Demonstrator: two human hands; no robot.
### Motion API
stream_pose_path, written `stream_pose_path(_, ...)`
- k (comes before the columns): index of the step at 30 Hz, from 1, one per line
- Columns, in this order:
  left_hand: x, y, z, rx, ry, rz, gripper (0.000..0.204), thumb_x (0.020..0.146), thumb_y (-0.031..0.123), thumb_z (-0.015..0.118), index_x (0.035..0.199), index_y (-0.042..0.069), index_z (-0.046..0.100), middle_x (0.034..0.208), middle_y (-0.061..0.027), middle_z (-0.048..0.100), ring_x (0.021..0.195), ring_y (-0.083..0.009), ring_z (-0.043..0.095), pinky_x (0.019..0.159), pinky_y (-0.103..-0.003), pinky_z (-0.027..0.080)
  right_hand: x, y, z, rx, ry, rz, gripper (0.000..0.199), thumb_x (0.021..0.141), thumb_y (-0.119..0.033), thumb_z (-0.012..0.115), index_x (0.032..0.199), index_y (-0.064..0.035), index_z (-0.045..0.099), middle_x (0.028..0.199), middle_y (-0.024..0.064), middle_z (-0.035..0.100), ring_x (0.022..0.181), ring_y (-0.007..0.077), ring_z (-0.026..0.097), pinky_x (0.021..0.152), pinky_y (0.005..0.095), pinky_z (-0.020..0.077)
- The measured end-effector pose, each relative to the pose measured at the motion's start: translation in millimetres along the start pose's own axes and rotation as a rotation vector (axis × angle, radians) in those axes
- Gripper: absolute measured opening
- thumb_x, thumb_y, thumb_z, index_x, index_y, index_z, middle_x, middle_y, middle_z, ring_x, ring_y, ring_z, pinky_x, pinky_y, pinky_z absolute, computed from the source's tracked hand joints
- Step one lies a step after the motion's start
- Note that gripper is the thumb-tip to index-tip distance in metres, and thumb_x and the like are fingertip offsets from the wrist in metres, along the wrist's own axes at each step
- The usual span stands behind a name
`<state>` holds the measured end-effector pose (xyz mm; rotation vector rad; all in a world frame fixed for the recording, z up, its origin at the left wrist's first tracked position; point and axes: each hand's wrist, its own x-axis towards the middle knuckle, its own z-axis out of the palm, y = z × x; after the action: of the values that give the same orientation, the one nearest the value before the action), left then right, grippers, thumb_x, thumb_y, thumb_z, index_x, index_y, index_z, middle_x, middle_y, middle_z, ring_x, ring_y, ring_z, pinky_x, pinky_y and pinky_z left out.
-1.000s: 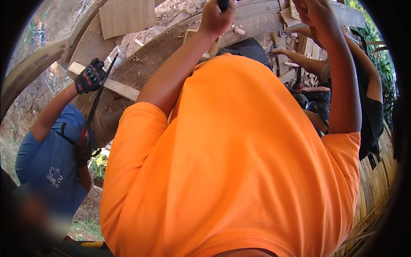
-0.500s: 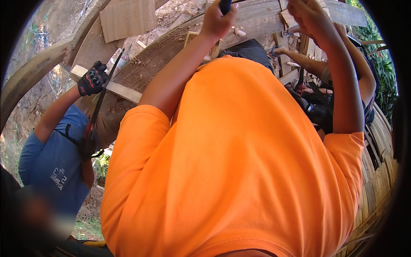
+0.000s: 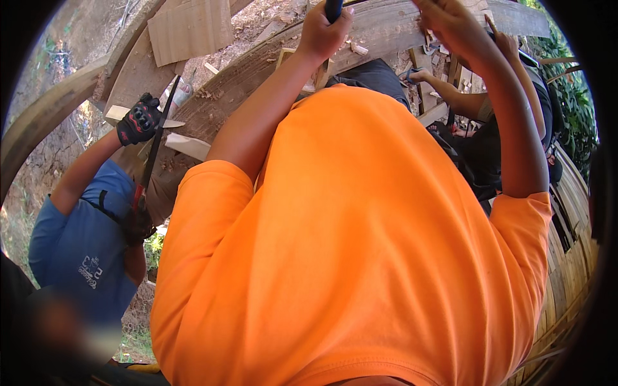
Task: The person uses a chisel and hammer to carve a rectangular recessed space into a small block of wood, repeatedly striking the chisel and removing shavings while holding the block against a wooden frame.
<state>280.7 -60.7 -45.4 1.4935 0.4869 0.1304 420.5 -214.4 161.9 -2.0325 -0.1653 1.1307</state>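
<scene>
At the top edge, my left hand [image 3: 324, 33] is closed round a dark blue upright handle [image 3: 333, 10]; the tool's other end is hidden. My right hand [image 3: 444, 24] is raised to its right, above a curved timber plank [image 3: 386, 29]. Its fingers look curled, but the frame's edge cuts them off and motion smears them, so whatever they hold is hidden. Wood chips [image 3: 359, 49] lie on the plank near my left hand.
At left, a co-worker's gloved hand [image 3: 138, 119] presses a wooden strip [image 3: 116, 114] beside a handsaw [image 3: 158, 138]. A cut piece [image 3: 188, 147] lies nearby. A flat board [image 3: 190, 32] rests behind. At right, another person's hand [image 3: 420, 76] reaches among timbers.
My right hand has shifted slightly left and lower; my left hand hardly moves. At left, the co-worker's strip has parted at the saw, and its right piece lies separate and lower.
</scene>
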Motion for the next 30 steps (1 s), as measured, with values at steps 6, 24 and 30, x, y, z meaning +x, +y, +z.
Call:
stream_pose_path(6,7.2,-8.6,1.7,0.017,-0.012,0.052,0.023,0.096,0.023,0.067,0.093,0.002,0.059,0.065,-0.0036,0.057,0.054,-0.0159,0.053,0.049,-0.037,0.041,-7.3,-3.2,17.8,-0.074,-0.066,0.149,0.033,0.111,-0.034,0.048,0.13,-0.0096,0.059,0.062,-0.0074,0.038,0.047,0.0053,0.032,0.042,0.0236,0.0251)
stream_pose_path(24,10.0,-8.1,7.6,-0.12,-0.207,-0.246,0.028,0.096,0.022,0.069,0.076,0.007,0.057,0.058,0.0012,0.052,0.046,-0.01,0.05,0.042,-0.03,0.039,-10.4,25.5,-4.0,0.195,0.09,-0.04,0.035,0.11,-0.034,0.049,0.129,-0.0066,0.06,0.063,-0.0074,0.037,0.05,0.0061,0.035,0.047,0.0248,0.0309)
stream_pose_path(30,8.7,-9.6,12.2,0.03,-0.249,-0.217,0.026,0.095,0.021,0.069,0.077,0.005,0.06,0.06,0.0005,0.055,0.05,-0.0101,0.052,0.045,-0.031,0.04,-12.8,34.7,-1.5,-0.059,-0.021,0.126,0.035,0.112,-0.036,0.045,0.128,-0.0081,0.059,0.069,-0.0059,0.04,0.051,0.0053,0.034,0.044,0.024,0.0272)
